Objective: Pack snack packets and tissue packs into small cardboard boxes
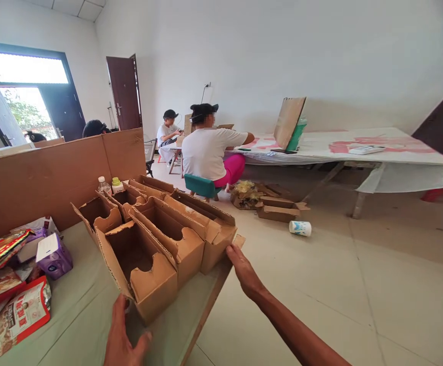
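Several open-topped cardboard boxes (154, 284) with notched, cut-down ends stand side by side in rows near the table corner. My left hand (124, 333) is by the near left corner of the front box, thumb and fingers spread, holding nothing. On the other side, my right hand (244, 269) has its fingers stretched against the end corner of the rightmost box (217, 246), at the table's edge. Its palm side is hidden. The insides of the front boxes look bare; those farther back are partly hidden.
Snack packets (19, 315) and a purple tissue pack (54, 256) lie left on the green-covered table (80, 305). A tall cardboard panel (53, 178) and two bottles (116, 184) stand behind. A seated person (206, 152), floor boxes (278, 209) and a paper cup (300, 228) are beyond.
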Demonstrator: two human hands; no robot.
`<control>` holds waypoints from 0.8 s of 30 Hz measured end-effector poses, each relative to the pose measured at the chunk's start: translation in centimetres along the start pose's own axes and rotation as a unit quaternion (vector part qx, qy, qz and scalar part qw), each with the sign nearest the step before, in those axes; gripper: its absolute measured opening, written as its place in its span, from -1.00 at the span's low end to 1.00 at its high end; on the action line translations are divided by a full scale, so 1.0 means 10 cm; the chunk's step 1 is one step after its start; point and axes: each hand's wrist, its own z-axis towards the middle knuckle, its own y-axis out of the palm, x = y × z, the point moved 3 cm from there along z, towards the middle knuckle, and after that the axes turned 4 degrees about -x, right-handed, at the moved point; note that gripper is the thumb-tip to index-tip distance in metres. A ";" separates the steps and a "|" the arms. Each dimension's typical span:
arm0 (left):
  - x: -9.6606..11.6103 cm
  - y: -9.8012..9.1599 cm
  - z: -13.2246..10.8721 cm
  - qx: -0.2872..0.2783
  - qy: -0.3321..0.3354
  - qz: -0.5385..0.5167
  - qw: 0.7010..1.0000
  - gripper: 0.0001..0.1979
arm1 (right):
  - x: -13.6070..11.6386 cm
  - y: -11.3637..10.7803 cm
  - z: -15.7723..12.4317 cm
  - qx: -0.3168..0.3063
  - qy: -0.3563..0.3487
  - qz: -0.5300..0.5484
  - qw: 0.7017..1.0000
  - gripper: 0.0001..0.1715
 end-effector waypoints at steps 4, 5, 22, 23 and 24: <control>0.42 -0.25 0.09 0.078 0.058 0.044 0.994 -0.23 | 0.11 0.07 0.00 0.010 -0.001 -0.015 1.000 -0.07; 0.55 -0.33 0.12 0.102 0.084 0.060 0.989 -0.23 | 0.14 0.08 0.00 0.014 -0.004 -0.021 1.000 -0.08; 1.37 -1.13 0.40 -0.030 0.300 0.435 0.848 -0.77 | 0.31 -0.01 -0.02 -0.011 -0.032 -0.157 0.987 -0.11; 1.43 -1.16 0.25 -0.033 0.302 0.435 0.848 -0.81 | 0.29 -0.02 -0.03 -0.021 -0.039 -0.169 0.985 -0.17; 1.50 -1.19 0.08 -0.034 0.302 0.437 0.847 -0.83 | 0.27 -0.03 -0.04 -0.031 -0.045 -0.180 0.982 -0.23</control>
